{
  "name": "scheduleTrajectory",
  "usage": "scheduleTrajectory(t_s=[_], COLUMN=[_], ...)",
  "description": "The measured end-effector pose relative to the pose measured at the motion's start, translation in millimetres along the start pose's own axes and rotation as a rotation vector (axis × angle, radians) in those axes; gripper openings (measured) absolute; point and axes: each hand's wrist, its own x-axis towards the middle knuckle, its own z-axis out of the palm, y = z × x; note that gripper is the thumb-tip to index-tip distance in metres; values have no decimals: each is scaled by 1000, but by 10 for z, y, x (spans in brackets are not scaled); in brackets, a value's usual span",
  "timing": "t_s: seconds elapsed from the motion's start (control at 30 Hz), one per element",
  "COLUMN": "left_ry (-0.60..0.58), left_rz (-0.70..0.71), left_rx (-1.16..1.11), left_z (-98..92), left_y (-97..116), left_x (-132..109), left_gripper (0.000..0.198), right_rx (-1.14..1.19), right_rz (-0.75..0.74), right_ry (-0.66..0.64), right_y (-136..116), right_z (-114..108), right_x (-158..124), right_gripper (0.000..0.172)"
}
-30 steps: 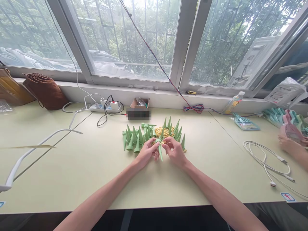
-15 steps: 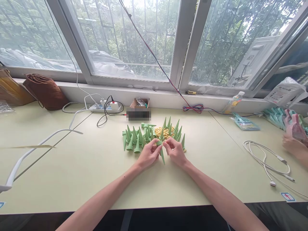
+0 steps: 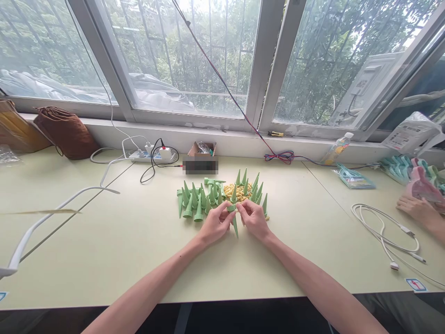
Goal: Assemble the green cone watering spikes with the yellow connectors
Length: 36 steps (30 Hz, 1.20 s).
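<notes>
My left hand (image 3: 217, 223) is closed on a green plastic watering spike (image 3: 235, 227), which points down with its wide cap end at the top. Close against that cap end, my right hand (image 3: 254, 220) is pinched; whatever sits between its fingertips is too small and covered to make out. Behind my hands lies a pile of small yellow pieces (image 3: 239, 191). Several more green spikes (image 3: 198, 199) stand or lie to its left, and a further group of spikes (image 3: 256, 188) stands around its right side, tips up.
A power strip (image 3: 153, 157), a small cardboard box (image 3: 202, 148) and a bottle (image 3: 339, 147) line the back of the table. A white cable (image 3: 385, 232) lies coiled at right. Beside it another person's hand (image 3: 417, 208) touches a pink clip-like item (image 3: 422, 185).
The spike in my left hand has turned slightly, its cap now more level. My hands have hardly moved. At far right the other person's hand and the pink item have shifted left and down.
</notes>
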Motion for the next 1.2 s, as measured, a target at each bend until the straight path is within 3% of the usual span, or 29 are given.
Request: scheduleTrajectory(t_s=[0.13, 0.57, 0.83, 1.2], left_ry=[8, 33, 21, 17], left_rz=[-116, -279, -328, -261], left_rx=[-219, -615, -651, -541], left_z=[-14, -66, -82, -87], left_y=[34, -6, 39, -10], left_x=[28, 69, 68, 58], left_gripper=[33, 37, 40, 38], right_rx=[3, -73, -53, -58], right_rz=[-46, -114, -81, -54], right_ry=[6, -63, -78, -129], right_y=[-1, 17, 63, 54], right_z=[8, 11, 0, -21], right_x=[-12, -6, 20, 20], right_gripper=[21, 24, 25, 27])
